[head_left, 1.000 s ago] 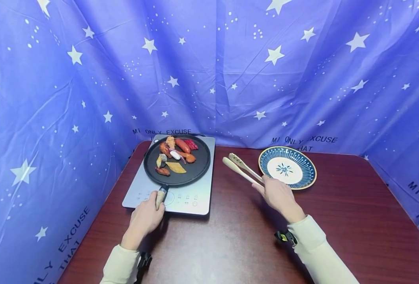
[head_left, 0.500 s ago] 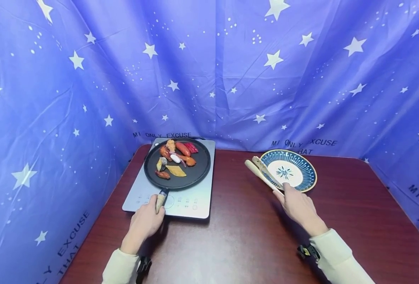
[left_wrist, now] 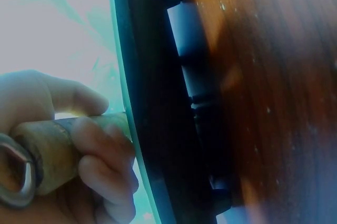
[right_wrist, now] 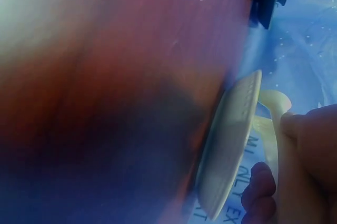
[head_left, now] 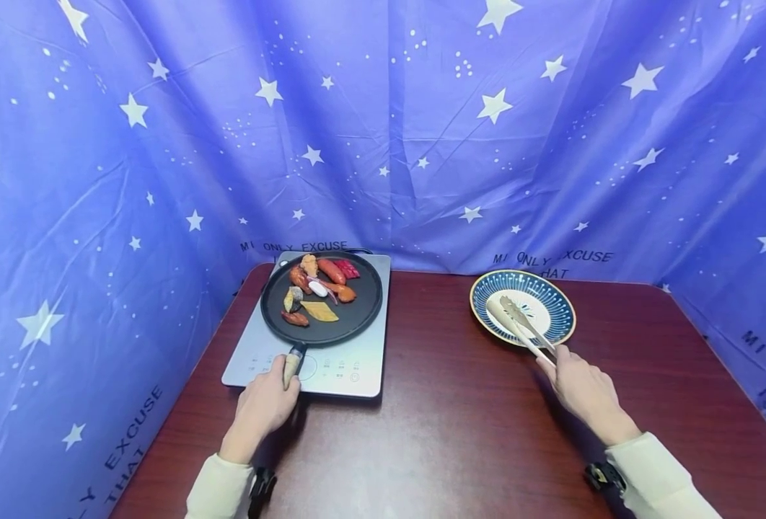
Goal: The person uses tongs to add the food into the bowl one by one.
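Note:
In the head view my left hand point(head_left: 265, 405) grips the wooden handle point(head_left: 292, 362) of a round black frying pan point(head_left: 353, 321). The left wrist view shows curled fingers point(left_wrist: 108, 150) around that handle, which has a metal ring at its end. In the pan lie a sausage point(head_left: 331, 271), a red piece point(head_left: 346, 269), a drumstick-shaped piece point(head_left: 345, 293), a flat yellow piece point(head_left: 319, 311) and other bits of food. My right hand point(head_left: 587, 393) holds a pair of tongs point(head_left: 540, 339), whose heads overlap the blue-patterned plate point(head_left: 560, 299); no food shows between them.
Beneath the pan is a silver induction cooktop point(head_left: 365, 371), with a cable point(head_left: 360, 250) behind it. Both stand on a dark red wooden table point(head_left: 435, 425). A blue curtain with white stars point(head_left: 383, 108) hangs close around the table's back and sides.
My right hand has carried the tongs rightward and toward me, from between pan and plate to over the plate. The tong heads have drawn closer together. My left hand stays on the pan handle.

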`<state>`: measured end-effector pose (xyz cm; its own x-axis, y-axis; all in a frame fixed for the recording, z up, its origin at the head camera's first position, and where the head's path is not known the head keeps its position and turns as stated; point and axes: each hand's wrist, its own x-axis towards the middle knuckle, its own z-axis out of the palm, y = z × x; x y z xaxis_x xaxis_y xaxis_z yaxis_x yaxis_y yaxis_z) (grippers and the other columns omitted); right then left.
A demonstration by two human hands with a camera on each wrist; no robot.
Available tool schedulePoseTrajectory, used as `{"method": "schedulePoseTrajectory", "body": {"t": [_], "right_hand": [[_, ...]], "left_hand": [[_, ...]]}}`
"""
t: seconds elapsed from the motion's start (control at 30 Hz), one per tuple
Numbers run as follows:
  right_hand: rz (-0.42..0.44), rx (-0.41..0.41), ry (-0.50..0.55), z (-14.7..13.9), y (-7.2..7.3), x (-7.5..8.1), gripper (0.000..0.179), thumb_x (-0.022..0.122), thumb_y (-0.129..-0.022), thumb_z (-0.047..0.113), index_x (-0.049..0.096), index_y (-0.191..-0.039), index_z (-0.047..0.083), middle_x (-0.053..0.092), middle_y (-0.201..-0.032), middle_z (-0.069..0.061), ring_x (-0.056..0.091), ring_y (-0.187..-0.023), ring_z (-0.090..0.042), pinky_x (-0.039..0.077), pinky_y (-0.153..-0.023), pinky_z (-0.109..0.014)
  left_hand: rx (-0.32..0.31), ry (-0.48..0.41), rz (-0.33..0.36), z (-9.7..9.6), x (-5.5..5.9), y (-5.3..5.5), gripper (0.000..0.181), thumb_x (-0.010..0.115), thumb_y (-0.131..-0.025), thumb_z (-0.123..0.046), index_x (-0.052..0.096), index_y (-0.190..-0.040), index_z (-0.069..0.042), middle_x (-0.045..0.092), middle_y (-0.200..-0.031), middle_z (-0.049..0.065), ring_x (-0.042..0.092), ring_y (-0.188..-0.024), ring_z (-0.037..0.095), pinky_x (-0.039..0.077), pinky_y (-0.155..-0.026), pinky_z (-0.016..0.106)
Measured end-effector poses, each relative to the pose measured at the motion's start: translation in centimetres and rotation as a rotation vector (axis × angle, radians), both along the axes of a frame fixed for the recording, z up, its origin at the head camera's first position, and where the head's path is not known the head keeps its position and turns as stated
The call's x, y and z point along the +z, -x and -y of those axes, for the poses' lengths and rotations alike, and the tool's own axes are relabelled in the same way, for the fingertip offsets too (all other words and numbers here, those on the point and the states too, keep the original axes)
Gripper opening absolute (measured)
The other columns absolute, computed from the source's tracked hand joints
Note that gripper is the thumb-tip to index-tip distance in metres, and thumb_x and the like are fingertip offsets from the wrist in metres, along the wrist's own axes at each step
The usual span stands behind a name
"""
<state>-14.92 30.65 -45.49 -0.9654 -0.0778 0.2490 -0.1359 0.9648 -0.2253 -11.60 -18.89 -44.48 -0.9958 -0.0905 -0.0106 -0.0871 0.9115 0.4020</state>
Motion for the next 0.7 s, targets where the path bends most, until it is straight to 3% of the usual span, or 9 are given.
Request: {"method": "schedulePoseTrajectory", "body": {"t": [0.3,0.7], "right_hand": [[0.006,-0.013,-0.014,-1.6,-0.6,-0.8,0.037,0.052,-0.096,0.033,0.042,-0.082,0.000,0.048,-0.061,-0.013,0.050,-0.048,-0.038,0.036,-0.041,-0.049],[0.058,-0.020,-0.007,-2.7,-1.3,-1.2,0.037,0.050,-0.097,0.031,0.040,-0.083,-0.002,0.051,-0.062,-0.017,0.053,-0.052,-0.043,0.038,-0.044,-0.053]], "left_hand": [[-0.006,0.004,0.002,0.2,0.1,0.1,0.044,0.050,-0.088,-0.028,0.045,-0.126,-0.006,0.060,-0.078,0.020,0.059,-0.065,0.032,0.042,-0.054,0.045],[-0.014,-0.008,-0.008,0.1,0.1,-0.1,0.042,0.050,-0.088,-0.027,0.046,-0.124,-0.006,0.059,-0.075,0.017,0.058,-0.064,0.031,0.041,-0.053,0.044]]}}
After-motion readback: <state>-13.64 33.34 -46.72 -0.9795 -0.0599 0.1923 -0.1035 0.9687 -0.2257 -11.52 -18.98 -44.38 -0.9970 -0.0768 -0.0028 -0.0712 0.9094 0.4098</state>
